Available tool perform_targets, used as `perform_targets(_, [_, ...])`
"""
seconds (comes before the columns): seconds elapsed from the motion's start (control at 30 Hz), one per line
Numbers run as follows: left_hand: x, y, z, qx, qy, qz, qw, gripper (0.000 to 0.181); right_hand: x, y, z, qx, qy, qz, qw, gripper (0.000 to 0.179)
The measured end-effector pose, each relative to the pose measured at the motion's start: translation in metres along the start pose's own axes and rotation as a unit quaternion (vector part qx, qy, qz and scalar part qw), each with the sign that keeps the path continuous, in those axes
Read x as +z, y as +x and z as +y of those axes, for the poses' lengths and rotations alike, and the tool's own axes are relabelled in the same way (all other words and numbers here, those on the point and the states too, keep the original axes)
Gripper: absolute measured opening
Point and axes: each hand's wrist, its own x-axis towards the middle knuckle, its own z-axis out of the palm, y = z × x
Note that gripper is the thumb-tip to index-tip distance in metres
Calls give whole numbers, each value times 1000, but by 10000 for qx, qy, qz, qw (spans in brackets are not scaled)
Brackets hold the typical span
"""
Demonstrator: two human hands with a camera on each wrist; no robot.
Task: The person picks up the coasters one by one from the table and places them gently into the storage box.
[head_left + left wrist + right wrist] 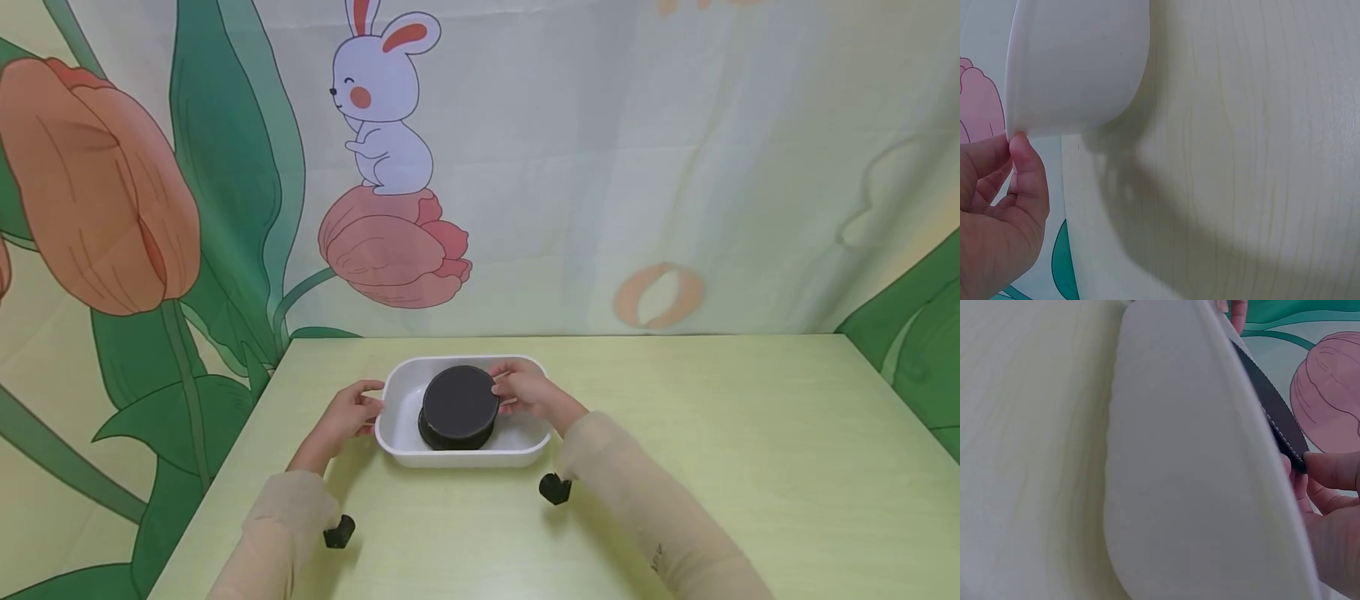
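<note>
A white oblong tray (pixel 465 459) with rounded corners sits on the table. My left hand (pixel 351 414) pinches its left rim between thumb and fingers, as the left wrist view shows at the tray's wall (pixel 1085 62). At the tray's right side my right hand (pixel 525 389) reaches over the rim and pinches the edge of a round black coaster (pixel 461 402). Pale stitching runs along the coaster's edge (pixel 1272 406) in the right wrist view. Under it, inside the tray, lies another round black piece (pixel 432 437), mostly covered by the coaster.
The pale wood-grain table (pixel 720 467) extends on both sides of the tray and in front. Behind it hangs a printed cloth (pixel 555 167) with tulips and a rabbit. A small black knob (pixel 555 489) sticks out at each sleeve (pixel 630 483).
</note>
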Motion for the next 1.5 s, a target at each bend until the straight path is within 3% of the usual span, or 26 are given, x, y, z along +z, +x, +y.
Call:
perform_targets(0.23, [0,-1,1,-10,-16,8,10000,38,10,8,15,161,56,65,9998,26])
perform_targets(0.33, [1,-2,2,-38,-2,20,10000,38,15,-1,10,162,42,71,9998,28])
perform_targets(0.47, [0,-2,2,-52,-6,28,10000,38,18,4,14,158,-46,191,9997,32])
perform_targets(0.53, [0,-1,1,-24,-30,20,10000,38,16,14,22,-25,-75,248,9997,30])
perform_targets(0.6, [-1,-1,0,21,-66,5,10000,38,9,45,47,-222,-22,171,9996,27])
perform_targets(0.67, [-1,-1,1,43,-83,8,10000,38,6,60,58,-259,-101,206,9994,26])
perform_targets(0.77, [0,-2,1,66,-68,-2,10000,38,8,68,64,91,-302,496,9983,27])
perform_targets(0.83, [0,-2,2,65,-76,8,9999,38,16,43,44,302,-448,727,9959,28])
perform_targets(0.93, [0,-2,1,41,-63,3,10000,38,22,14,24,307,-441,721,9959,28])
perform_targets(1.07, [1,-1,1,-15,-46,12,10000,38,24,-6,11,264,-440,661,9965,26])
perform_targets(1.33, [1,-1,1,7,-36,13,10000,38,20,4,16,217,-449,958,9941,23])
perform_targets(1.5, [0,-2,1,-9,-3,-12,10000,39,16,1,8,340,-650,892,9933,27])
